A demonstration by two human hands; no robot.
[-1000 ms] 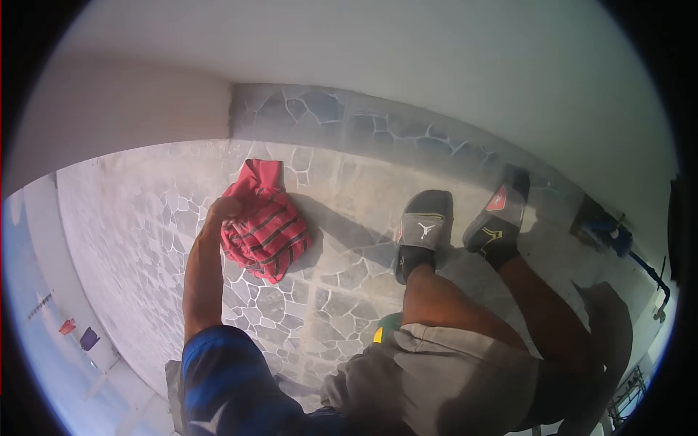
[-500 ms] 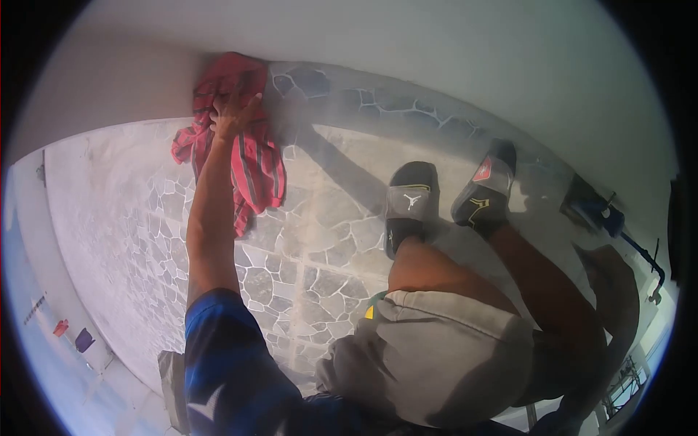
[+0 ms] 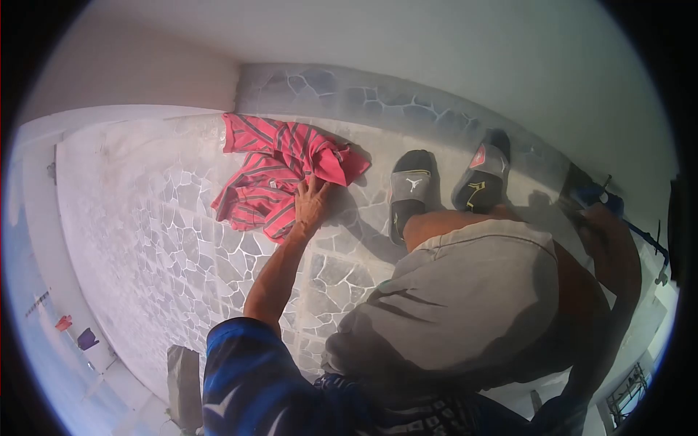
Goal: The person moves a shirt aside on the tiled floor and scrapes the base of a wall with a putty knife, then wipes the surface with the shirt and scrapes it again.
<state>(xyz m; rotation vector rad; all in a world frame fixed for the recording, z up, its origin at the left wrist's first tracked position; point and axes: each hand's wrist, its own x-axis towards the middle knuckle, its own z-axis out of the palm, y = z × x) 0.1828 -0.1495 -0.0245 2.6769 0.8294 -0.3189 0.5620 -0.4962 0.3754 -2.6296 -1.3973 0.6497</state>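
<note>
A red shirt-like garment with dark stripes (image 3: 265, 149) lies rumpled on the stone-patterned floor. My left hand (image 3: 313, 203) reaches down to its near edge, with the fingers bent into the cloth and closed on a fold. Over at the right, in shadow, my right hand (image 3: 602, 221) is beside a blue object (image 3: 609, 201) low by the wall. Its fingers blur into the dark there, and I cannot tell whether they hold anything.
My feet, in black and grey slides (image 3: 411, 187), rest on the floor just right of the garment. A wall with a stone-patterned base strip (image 3: 378, 98) runs behind. A dark blue pipe (image 3: 643, 236) runs along the right side. A grey block (image 3: 184, 385) stands at lower left.
The garment has come away from the wall corner, toward me and to the right, together with my left hand. My right hand has moved up beside the blue object.
</note>
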